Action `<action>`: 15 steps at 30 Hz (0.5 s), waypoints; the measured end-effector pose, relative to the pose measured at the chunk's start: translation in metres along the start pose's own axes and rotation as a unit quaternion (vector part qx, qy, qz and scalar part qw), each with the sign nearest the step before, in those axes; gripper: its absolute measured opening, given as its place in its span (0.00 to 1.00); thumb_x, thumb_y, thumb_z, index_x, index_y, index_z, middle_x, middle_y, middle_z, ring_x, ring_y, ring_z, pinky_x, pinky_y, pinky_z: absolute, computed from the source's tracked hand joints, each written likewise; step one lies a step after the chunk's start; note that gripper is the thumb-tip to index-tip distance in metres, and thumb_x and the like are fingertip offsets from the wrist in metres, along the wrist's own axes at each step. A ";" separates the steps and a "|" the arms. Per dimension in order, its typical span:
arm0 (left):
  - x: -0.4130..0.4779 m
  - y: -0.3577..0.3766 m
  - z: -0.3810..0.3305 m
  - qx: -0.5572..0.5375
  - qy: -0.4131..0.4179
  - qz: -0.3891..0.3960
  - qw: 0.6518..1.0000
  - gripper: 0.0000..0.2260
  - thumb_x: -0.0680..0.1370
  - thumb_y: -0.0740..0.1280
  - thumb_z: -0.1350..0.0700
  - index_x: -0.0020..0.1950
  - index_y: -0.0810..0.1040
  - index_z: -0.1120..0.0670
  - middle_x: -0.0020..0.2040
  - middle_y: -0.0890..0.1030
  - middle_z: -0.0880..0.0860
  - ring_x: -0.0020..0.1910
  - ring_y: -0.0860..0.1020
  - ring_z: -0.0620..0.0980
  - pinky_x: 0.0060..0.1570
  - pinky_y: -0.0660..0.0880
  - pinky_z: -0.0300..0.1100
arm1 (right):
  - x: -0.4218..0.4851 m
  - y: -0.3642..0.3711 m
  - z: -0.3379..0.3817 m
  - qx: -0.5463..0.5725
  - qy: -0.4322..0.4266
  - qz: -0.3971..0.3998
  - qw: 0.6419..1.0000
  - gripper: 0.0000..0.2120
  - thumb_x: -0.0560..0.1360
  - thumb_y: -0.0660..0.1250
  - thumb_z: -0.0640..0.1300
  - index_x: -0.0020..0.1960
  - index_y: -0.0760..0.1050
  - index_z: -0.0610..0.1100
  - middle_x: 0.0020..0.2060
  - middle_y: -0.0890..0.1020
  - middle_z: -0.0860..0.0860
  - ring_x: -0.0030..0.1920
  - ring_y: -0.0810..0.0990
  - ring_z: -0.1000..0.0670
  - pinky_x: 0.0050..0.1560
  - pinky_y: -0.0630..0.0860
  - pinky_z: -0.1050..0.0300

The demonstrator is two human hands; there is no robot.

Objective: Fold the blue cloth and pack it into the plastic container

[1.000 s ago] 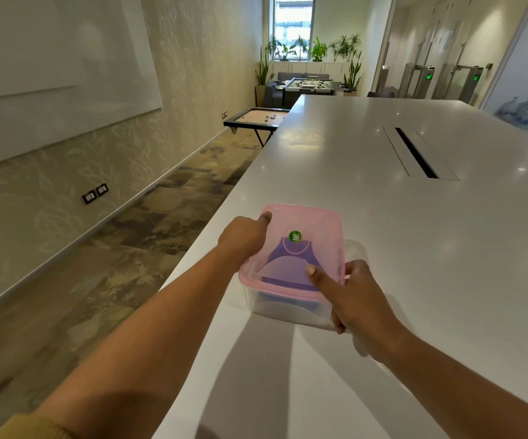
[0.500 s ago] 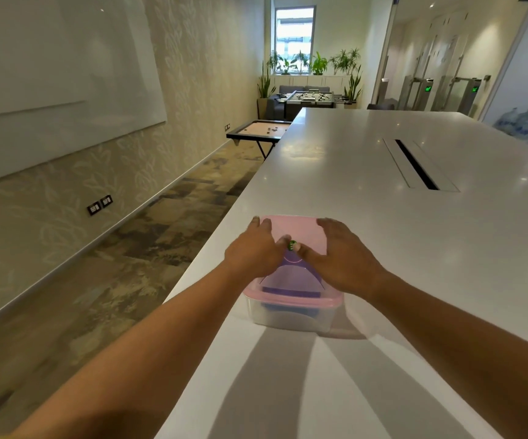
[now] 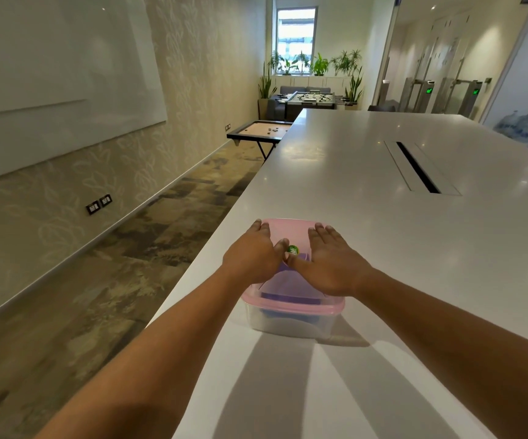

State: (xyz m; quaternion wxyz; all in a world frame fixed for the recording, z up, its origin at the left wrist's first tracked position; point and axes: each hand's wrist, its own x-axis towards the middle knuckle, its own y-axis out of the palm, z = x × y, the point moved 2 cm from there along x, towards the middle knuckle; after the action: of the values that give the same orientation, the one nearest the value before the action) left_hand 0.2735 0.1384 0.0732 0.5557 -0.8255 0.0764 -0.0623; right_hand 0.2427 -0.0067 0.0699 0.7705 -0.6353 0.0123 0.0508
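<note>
My left hand (image 3: 251,255) and right hand (image 3: 329,264) flat, fingers spread, gripping nothing, on pink lid (image 3: 291,229), blue cloth (image 3: 288,301) inside plastic container (image 3: 288,324), counter (image 3: 383,236) edge at 9 o'clock.

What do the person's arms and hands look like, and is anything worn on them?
Both forearms are bare up to the frame edge; no sleeve shows now. The left hand and the right hand wear no gloves, and no rings, watch or bracelet can be seen. The fingernails look short and unpainted. No markings are visible on either arm.
</note>
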 end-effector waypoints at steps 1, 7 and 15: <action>0.001 0.000 0.001 0.003 0.001 -0.002 1.000 0.29 0.81 0.53 0.43 0.78 0.52 0.57 0.79 0.53 0.55 0.77 0.55 0.54 0.73 0.57 0.48 | 0.000 0.000 0.000 -0.001 0.001 -0.002 1.000 0.43 0.77 0.44 0.70 0.81 0.41 0.42 0.81 0.44 0.47 0.80 0.40 0.46 0.77 0.42 0.49; -0.001 0.003 0.001 -0.010 -0.002 -0.016 1.000 0.29 0.81 0.53 0.43 0.78 0.53 0.56 0.79 0.53 0.53 0.77 0.56 0.53 0.72 0.58 0.49 | -0.001 0.001 0.000 0.003 -0.003 -0.017 1.000 0.42 0.77 0.44 0.69 0.81 0.42 0.43 0.81 0.44 0.48 0.80 0.41 0.46 0.77 0.43 0.49; -0.016 -0.008 -0.009 0.036 -0.028 -0.139 0.989 0.25 0.78 0.58 0.39 0.69 0.70 0.53 0.67 0.75 0.52 0.63 0.75 0.54 0.58 0.73 0.48 | -0.006 0.003 -0.009 0.222 0.029 -0.193 0.955 0.32 0.78 0.59 0.61 0.76 0.62 0.45 0.76 0.66 0.48 0.76 0.64 0.45 0.74 0.65 0.48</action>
State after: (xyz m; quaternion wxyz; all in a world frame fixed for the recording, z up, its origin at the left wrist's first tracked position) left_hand 0.2566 0.1359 0.0839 0.5733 -0.8088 -0.0571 -0.1180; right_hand 0.2369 -0.0158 0.0660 0.8865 -0.4398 -0.0775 -0.1210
